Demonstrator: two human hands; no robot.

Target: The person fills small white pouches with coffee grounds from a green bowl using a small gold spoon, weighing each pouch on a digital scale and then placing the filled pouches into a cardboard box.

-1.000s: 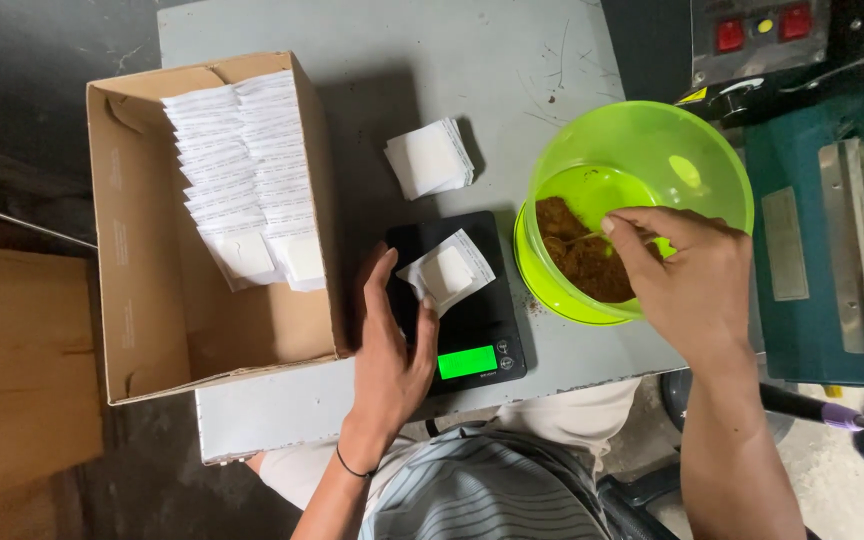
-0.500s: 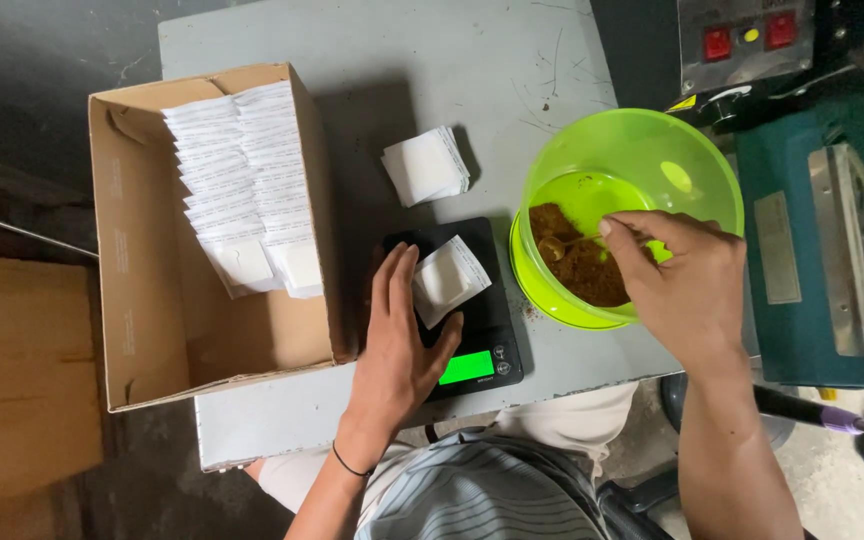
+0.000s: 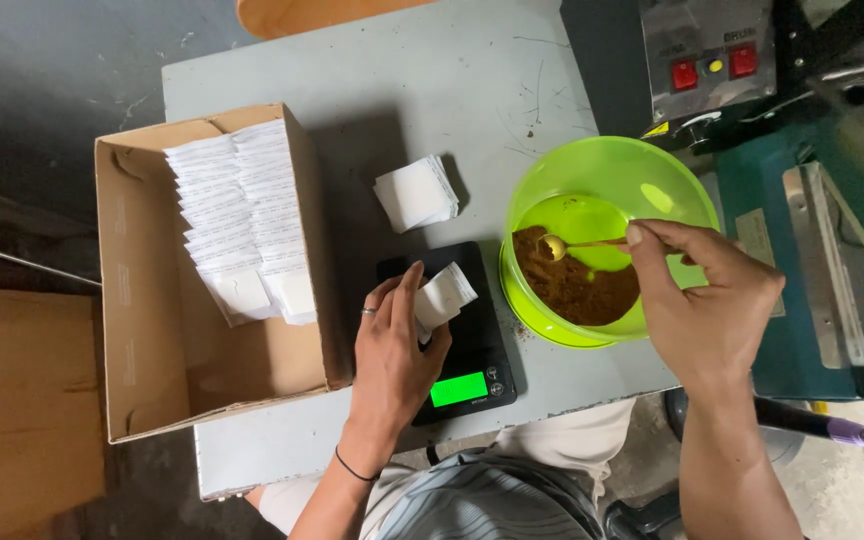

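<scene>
1. The left hand [image 3: 392, 345] holds a small white paper bag [image 3: 444, 297] over the black scale [image 3: 457, 345]. Its fingers are curled around the bag.
2. The scale sits on the grey table [image 3: 372, 90], and its little screen glows green.
3. The right hand [image 3: 709, 300] pinches a small gold spoon [image 3: 567, 243] between thumb and fingers.
4. The round end of the spoon is inside the green bowl [image 3: 602, 170], just above the brown powder [image 3: 577, 288].
5. The bowl is right beside the scale.
6. A little pile of white bags [image 3: 414, 192] lies on the table behind the scale.
7. A cardboard box [image 3: 142, 350] on the left holds rows of white bags.
8. A green machine [image 3: 782, 210] stands past the bowl.
</scene>
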